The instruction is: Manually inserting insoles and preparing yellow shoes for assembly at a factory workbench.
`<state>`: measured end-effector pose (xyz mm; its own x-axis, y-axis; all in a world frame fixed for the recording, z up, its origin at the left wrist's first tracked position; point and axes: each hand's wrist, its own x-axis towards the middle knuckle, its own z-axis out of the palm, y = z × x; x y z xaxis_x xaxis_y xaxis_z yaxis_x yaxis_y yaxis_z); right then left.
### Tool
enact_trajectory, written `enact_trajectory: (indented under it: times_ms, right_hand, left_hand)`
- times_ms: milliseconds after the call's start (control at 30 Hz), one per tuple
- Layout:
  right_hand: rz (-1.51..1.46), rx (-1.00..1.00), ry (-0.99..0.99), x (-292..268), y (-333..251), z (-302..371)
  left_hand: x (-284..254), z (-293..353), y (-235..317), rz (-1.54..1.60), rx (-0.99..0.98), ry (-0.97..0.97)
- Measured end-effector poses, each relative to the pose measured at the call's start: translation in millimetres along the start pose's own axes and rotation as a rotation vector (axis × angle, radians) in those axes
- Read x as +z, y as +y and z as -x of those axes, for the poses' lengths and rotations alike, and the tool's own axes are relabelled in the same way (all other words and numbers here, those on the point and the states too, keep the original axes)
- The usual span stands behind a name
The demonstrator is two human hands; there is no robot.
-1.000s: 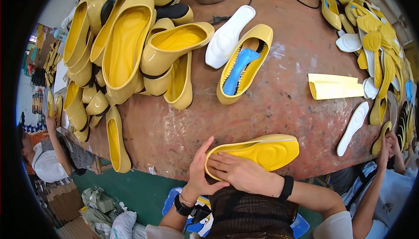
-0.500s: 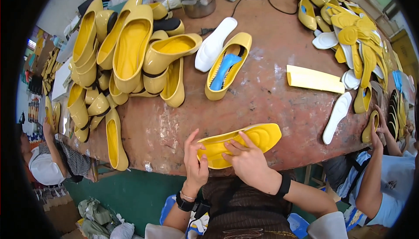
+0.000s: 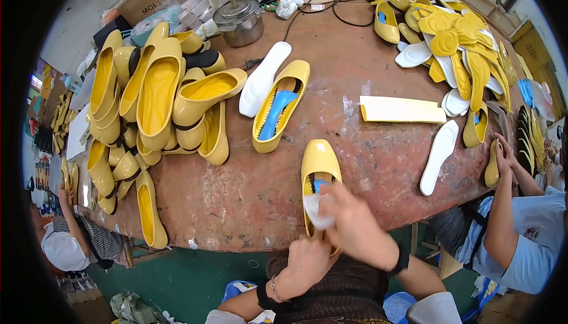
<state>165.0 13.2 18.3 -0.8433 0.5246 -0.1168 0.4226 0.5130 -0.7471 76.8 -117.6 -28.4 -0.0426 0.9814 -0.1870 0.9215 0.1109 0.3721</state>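
Note:
A yellow shoe (image 3: 320, 153) points away from me at the table's near edge, with a blue patch showing inside it. My left hand (image 3: 311, 260) is closed around its heel end. Above the opening, my right hand (image 3: 357, 222) grips a white-sided insole (image 3: 320, 213), blurred by motion and partly hidden by the fingers. Farther off lies another yellow shoe (image 3: 282, 106) with a blue strip inside. A white insole (image 3: 265, 79) rests beside it.
Many yellow shoes (image 3: 158, 96) are piled at the left. Yellow and white insoles (image 3: 467, 43) heap at the far right, near a pale yellow folded sheet (image 3: 402, 110) and a white insole (image 3: 439, 157). A metal pot (image 3: 238, 22) stands at the back. Co-workers sit at both sides.
The shoe in front of me has turned from lying sideways to pointing away. The yellow insole surface no longer shows in it; my right hand now holds a white-sided insole. My left hand moved to the heel.

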Motion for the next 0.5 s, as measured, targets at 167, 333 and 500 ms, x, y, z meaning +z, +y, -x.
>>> enact_trajectory:
  times_ms: [167,333,500]
  right_hand:
    - [0.210,-0.067,0.233,46,21,23]
    - [0.284,0.007,0.057,34,42,-40]
    - [0.423,-0.154,0.233,50,38,-7]
  left_hand:
    - [-3,-3,3,0.044,-0.043,-0.160]
    - [-5,-6,5,-0.039,-0.019,-0.014]
    - [0,-3,-4,0.025,-0.031,-0.044]
